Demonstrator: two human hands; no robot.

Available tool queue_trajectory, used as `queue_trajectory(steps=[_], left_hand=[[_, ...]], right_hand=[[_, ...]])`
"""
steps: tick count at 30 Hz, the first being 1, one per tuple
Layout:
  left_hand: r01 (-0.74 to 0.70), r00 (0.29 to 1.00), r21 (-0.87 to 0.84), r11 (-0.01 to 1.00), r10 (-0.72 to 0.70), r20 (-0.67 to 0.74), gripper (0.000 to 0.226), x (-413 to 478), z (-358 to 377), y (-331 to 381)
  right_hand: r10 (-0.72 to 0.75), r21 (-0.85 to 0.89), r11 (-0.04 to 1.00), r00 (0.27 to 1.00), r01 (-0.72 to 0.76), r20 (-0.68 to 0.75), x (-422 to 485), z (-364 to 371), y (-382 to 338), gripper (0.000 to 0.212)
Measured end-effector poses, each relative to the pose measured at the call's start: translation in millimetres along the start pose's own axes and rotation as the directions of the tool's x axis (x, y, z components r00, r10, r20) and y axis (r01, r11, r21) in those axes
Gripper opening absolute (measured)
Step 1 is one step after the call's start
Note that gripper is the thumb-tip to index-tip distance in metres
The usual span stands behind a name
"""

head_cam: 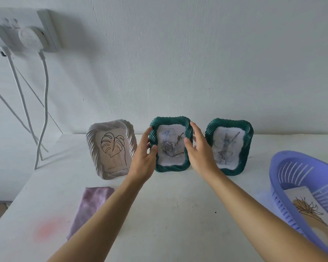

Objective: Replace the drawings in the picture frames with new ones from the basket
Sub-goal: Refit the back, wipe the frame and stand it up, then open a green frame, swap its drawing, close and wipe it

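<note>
Against the wall (pixel 178 53) stands the middle green frame (pixel 170 121), between a white frame (pixel 110 150) and a second green frame (pixel 229 146). My left grip (pixel 144 154) pinches its left edge; my right grip (pixel 197 148) rests straight-fingered on its right edge. A drawing (pixel 309 208) lies in the basket (pixel 292 154).

Along the far edge of the desk (pixel 178 205) stand three upright wavy-ribbed frames: a white frame (pixel 91 148) with a leaf line drawing (pixel 112 146), a middle green frame (pixel 170 121) with a grey rose drawing (pixel 171 148), and a right green frame (pixel 229 122) with a grey-blue drawing (pixel 225 148), while a lilac slatted plastic basket (pixel 284 157) at the right edge holds a fresh line drawing (pixel 307 208).
</note>
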State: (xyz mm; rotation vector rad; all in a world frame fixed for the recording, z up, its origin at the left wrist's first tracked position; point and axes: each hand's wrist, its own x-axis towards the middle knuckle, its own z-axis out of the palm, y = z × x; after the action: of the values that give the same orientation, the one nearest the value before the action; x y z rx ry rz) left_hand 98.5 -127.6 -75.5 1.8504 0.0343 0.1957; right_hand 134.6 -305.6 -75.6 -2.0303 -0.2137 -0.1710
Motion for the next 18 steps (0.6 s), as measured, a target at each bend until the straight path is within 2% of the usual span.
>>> queue_trajectory(steps=[4, 10, 18], left_hand=[[0.028, 0.999, 0.012, 1.0, -0.028, -0.038, 0.057, 0.3, 0.5, -4.3], [0.02, 0.997, 0.022, 1.0, -0.018, -0.076, 0.06, -1.7, -2.8, -4.3], [0.021, 0.999, -0.069, 0.997, -0.024, -0.034, 0.054, -37.6, -24.8, 12.5]], right_hand=[[-0.012, 0.047, 0.999, 0.999, 0.014, -0.032, -0.1, 6.6, 9.8, 0.054], [0.104, 0.062, 0.993, 0.991, -0.099, -0.081, 2.1, 4.6, 13.5, 0.042], [0.041, 0.306, 0.951, 0.998, -0.054, 0.047, -39.6, -31.8, -17.2, 0.022]])
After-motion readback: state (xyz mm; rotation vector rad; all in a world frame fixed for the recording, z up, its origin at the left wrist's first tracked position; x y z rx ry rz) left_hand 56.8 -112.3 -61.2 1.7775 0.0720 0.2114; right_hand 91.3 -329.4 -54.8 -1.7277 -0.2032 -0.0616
